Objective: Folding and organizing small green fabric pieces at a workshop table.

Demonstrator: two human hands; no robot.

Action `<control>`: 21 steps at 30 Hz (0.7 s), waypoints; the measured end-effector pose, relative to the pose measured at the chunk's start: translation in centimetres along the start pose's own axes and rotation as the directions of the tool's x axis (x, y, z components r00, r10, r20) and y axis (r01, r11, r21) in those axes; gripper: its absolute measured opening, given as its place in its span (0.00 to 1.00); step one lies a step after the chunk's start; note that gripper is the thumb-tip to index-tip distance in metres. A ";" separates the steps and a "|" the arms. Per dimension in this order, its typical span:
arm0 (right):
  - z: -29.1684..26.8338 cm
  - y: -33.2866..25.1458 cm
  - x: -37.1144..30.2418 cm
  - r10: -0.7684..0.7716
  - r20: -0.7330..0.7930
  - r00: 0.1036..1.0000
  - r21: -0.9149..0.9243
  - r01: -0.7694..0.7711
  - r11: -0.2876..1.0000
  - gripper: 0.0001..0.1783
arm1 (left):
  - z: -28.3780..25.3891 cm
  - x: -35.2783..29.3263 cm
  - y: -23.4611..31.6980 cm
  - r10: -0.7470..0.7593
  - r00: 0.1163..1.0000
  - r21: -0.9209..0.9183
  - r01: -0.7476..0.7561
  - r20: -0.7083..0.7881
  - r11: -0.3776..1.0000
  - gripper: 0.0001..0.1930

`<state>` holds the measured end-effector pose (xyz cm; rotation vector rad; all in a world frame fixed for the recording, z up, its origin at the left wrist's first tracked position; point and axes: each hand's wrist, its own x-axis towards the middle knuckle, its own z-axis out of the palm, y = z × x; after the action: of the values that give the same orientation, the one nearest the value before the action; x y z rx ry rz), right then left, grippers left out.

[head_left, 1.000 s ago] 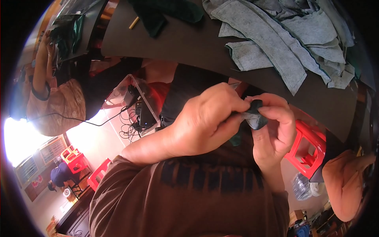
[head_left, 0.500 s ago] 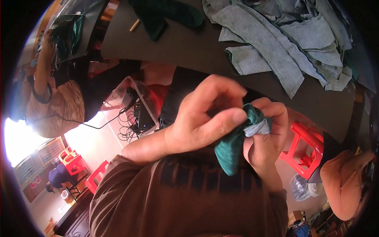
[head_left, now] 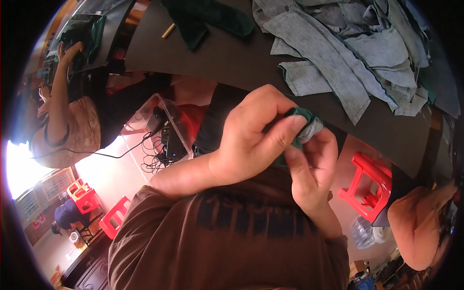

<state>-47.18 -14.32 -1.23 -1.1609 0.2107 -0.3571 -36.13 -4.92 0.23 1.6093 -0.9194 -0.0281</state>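
Note:
Between my two hands is a small green velvety piece of fabric (head_left: 311, 128), with a bit of its pale grey backing showing where it is folded over. My left hand (head_left: 258, 135) pinches its upper edge between thumb and bent fingers. From the lower right, my right hand (head_left: 314, 169) grips the same piece, thumb against its lower side and fingers curled behind. Most of the fabric is hidden by the fingers. Both hands are held up in front of my chest, just short of the dark table's edge.
On the dark table (head_left: 232, 63) lie a heap of grey-backed fabric strips (head_left: 328, 63), dark green pieces (head_left: 212, 21) and a small yellow stick (head_left: 168, 31). A clear box with black cables (head_left: 166, 150) stands left. Red stools (head_left: 369, 186) flank me. Other people (head_left: 67, 125) sit nearby.
My left hand has closed its thumb and fingers on the fabric. The fabric's hanging green end has swung out of sight behind my hands, and my right hand has shifted slightly left.

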 end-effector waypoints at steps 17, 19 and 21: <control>-4.6 -4.2 1.5 -0.108 0.147 0.983 -0.675 0.180 0.716 0.18 | -2.4 0.5 2.1 -0.538 0.627 -0.593 0.760 0.563 0.266 0.08; -3.4 -4.0 1.7 -0.187 0.190 0.964 -0.655 0.266 0.707 0.18 | -2.2 0.4 2.0 -0.481 0.637 -0.571 0.765 0.603 0.296 0.08; -2.4 -3.5 2.2 -0.274 0.299 0.914 -0.627 0.405 0.665 0.18 | -2.1 0.3 1.7 -0.462 0.636 -0.560 0.768 0.617 0.310 0.08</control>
<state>-46.56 -18.41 1.16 -1.9769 -0.0587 -0.5265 -35.86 -3.32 2.41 0.9707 -0.3163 -1.1968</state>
